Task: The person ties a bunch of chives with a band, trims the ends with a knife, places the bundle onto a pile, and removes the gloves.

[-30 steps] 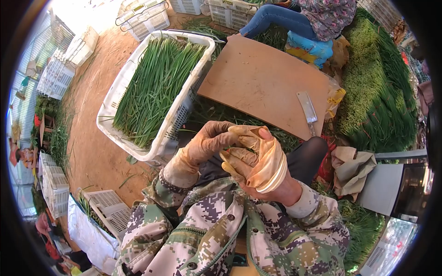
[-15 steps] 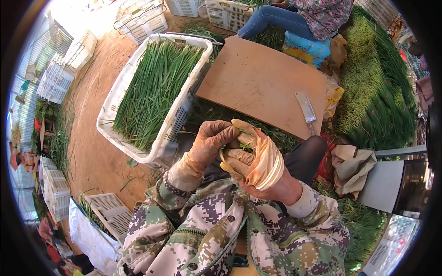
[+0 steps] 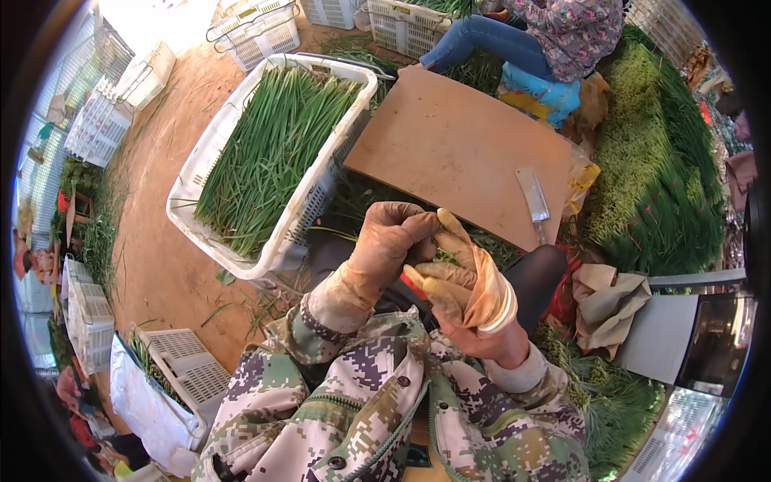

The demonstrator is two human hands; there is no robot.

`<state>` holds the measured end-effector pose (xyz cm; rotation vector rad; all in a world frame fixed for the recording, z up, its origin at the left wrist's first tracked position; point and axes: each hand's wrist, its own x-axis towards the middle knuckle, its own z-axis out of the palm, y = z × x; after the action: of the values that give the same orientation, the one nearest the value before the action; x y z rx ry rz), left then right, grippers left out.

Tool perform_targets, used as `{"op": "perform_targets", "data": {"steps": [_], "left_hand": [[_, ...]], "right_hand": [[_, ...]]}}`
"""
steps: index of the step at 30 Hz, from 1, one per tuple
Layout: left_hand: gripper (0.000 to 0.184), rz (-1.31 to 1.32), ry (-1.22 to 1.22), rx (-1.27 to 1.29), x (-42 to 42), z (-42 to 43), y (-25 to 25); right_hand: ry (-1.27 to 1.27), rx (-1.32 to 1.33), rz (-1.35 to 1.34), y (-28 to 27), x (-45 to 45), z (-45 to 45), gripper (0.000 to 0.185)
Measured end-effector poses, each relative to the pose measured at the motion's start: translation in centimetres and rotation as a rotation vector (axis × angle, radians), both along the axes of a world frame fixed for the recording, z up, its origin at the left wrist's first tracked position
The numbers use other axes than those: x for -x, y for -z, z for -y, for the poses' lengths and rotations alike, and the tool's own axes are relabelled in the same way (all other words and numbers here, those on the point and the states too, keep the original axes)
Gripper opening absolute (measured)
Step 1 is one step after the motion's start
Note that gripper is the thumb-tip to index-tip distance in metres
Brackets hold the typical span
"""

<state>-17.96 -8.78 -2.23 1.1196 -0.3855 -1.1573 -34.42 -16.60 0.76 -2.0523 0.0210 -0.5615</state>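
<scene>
Both my hands wear thin, stained yellowish rubber gloves and are raised over my lap. My left hand (image 3: pixel 389 245) is closed, its thumb and fingertips pinched at a finger of the glove on my other hand. My right hand (image 3: pixel 464 285) has its fingers spread and half bent, palm turned inward. Its glove (image 3: pixel 486 289) is wrinkled and bunched, the pale rolled cuff sitting across the hand and leaving the wrist bare. Ahead lies a brown board (image 3: pixel 458 145) with a cleaver (image 3: pixel 532 197) on its right side.
A white crate (image 3: pixel 189 185) of long green stalks stands left of the board. Stacked bundles of budded green stalks (image 3: pixel 642 153) lie at right. Another person in jeans (image 3: pixel 482 44) sits beyond the board. Crumpled brown paper (image 3: pixel 606 305) and a grey panel (image 3: pixel 658 337) are right of me.
Both hands have shifted slightly; my left hand has moved a little right and up, and my right hand has turned more upright. The view has shifted a little.
</scene>
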Motion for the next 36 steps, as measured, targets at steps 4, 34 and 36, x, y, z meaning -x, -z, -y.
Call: {"op": "perform_targets", "data": {"steps": [4,34,36], "left_hand": [[0.024,-0.054,0.157,0.1,-0.9,1.1,1.3],[0.04,-0.067,0.225,0.091,2.9,0.5,3.7],[0.04,-0.066,0.283,0.037,2.9,0.7,3.0]], "right_hand": [[0.047,0.03,0.039,1.7,0.7,1.0,0.04],[-0.056,0.015,0.022,3.4,4.5,0.0,0.028],[-0.106,0.076,0.03,3.8,4.7,0.0,0.037]]}}
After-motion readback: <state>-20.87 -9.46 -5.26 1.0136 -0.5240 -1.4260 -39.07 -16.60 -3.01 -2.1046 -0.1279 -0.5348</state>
